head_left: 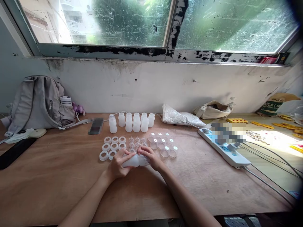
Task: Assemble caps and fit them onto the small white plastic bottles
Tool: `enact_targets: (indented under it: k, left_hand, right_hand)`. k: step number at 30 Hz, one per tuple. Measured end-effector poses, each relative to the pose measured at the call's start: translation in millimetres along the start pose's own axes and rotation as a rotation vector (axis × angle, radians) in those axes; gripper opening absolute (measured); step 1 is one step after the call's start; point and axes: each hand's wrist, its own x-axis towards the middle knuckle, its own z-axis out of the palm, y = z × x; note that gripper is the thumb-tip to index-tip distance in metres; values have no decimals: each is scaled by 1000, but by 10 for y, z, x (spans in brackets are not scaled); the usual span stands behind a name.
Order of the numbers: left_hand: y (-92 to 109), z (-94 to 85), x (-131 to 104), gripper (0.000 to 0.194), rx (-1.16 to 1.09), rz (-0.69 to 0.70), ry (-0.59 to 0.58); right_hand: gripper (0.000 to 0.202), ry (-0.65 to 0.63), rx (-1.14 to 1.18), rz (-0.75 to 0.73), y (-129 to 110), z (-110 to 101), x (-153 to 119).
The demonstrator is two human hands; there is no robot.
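Over brown table (59, 186) | both hands (118, 164) (151, 156) gripping frosted bottle (132, 160) | green-printed bag (271, 105): lettering illegible

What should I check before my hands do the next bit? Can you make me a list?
1. Left hand has hold of the bottle: ok.
2. Right hand is at the bottle's see-through end: ok.
3. See-through end is on straight: cannot tell, fingers cover part of it.
4. Standing bottles are upright: ok.
5. Small clear pieces are well away from your fingers: not ok, some are right beside them, so I'd go gently.
6. Power strip is away from both hands: ok.
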Motion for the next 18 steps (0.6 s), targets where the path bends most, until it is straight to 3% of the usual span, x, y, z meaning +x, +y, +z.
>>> enact_targets:
  k: [4,9,14,18]
  left_hand:
    - [15,15,-22,44,58,56,107]
    - [22,25,-10,46,217,54,217]
    - [3,11,88,45,269,-97,327]
    - [-85,-117,181,59,168,-156,300]
  right_hand:
    - [27,86,-91,-96,-14,5,20]
    - [33,496,-236,-159,-26,61,75]
    - [27,391,-199,-140,-206,155,147]
    - [30,389,-256,-234,-482,143,351]
